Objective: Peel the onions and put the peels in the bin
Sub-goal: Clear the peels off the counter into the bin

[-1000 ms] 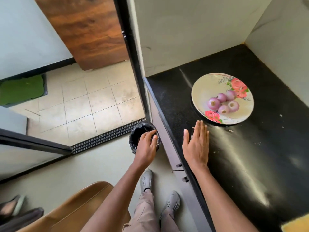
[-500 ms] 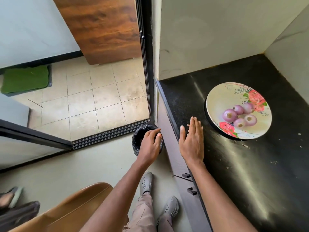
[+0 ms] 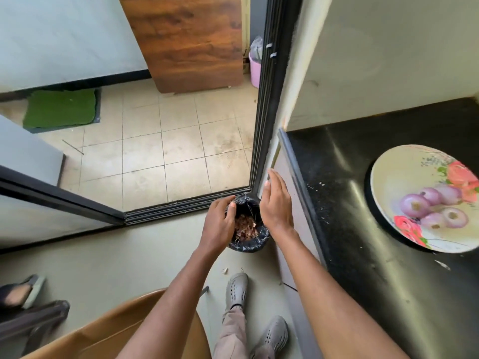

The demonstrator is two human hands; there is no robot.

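Black stone counter [image 3: 388, 268] runs along the right of the view, and a pale floor lies below it at the left. A floral plate [image 3: 404, 177] sits on the counter and carries five peeled onions [image 3: 435, 208], purple and bare of dry skin.

The bin [image 3: 250, 243], small and lined with a black bag, stands on the floor against the base of the counter, just beside a dark door frame [image 3: 269, 99]. Peels [image 3: 245, 226] lie heaped inside it. A few scraps lie on the floor [image 3: 225, 270] near a grey shoe [image 3: 237, 291].

Both hands are at the bin's mouth. The left hand [image 3: 219, 224] is over the left rim with fingers curled downward; whether it holds peel or the bag edge cannot be told. The right hand [image 3: 276, 203] is over the right side of the bin, fingers straight and together, holding nothing visible. The bin lies directly below and between the two hands, so any release falls straight down. The onions lie well apart, up and to the right; the right hand is the nearer to them.

Against the earlier frames, the right hand has left the counter edge, where it lay flat, and come down beside the left hand at the bin. The view has swung left, so the plate now sits at the right margin.

Judgement: peeling appears finished, with stray scraps outstanding.
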